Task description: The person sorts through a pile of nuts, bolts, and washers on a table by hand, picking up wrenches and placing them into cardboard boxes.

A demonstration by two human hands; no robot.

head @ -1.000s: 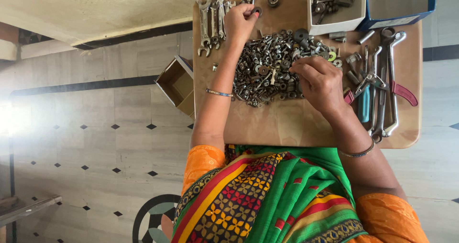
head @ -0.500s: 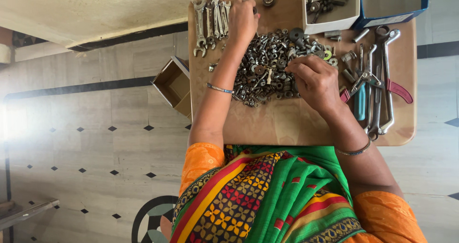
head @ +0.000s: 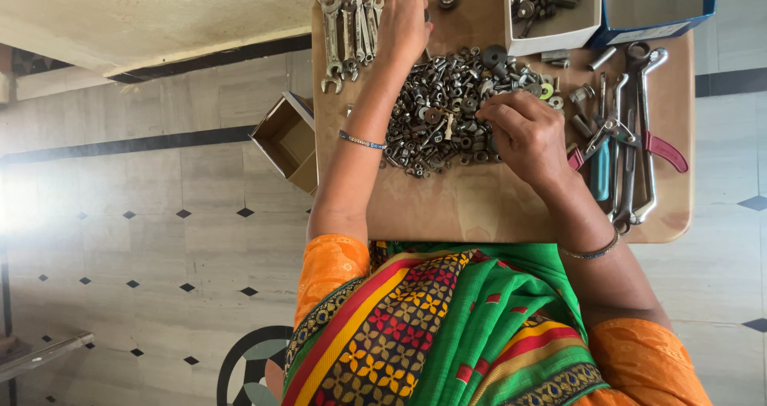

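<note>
On a small wooden table (head: 495,206) we look down at a heap of nuts and washers (head: 447,106). Our left hand (head: 403,26) reaches past the heap's far edge, beside a row of spanners (head: 347,30); its fingers curl down, and we cannot tell whether they grip anything. Our right hand (head: 523,134) rests on the heap's right side, fingertips pinched together among the pieces, perhaps on one small part. Pliers (head: 631,142) lie to the right, two boxes (head: 551,34) beyond. We judge the parts hard, smooth, light singly and apt to roll, best pinched by the rim.
</note>
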